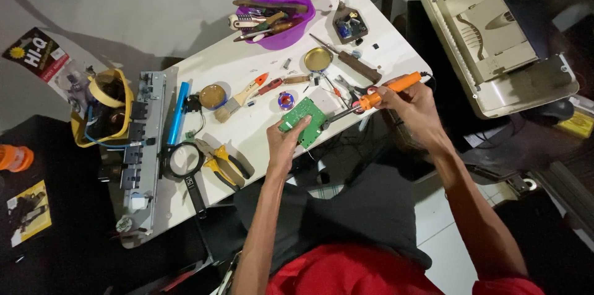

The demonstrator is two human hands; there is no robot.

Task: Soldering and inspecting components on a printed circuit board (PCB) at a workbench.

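Two closed grips, left hand clasping green circuit board, right hand soldering iron

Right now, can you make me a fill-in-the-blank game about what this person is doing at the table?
1. The left hand holds a ____ circuit board.
2. The right hand holds an ____ soldering iron.
3. The purple bowl is full of ____.
4. The pliers have ____ handles.

Missing words: green; orange; tools; yellow

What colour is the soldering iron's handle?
Orange, on the soldering iron held in the right hand; head view shows it.
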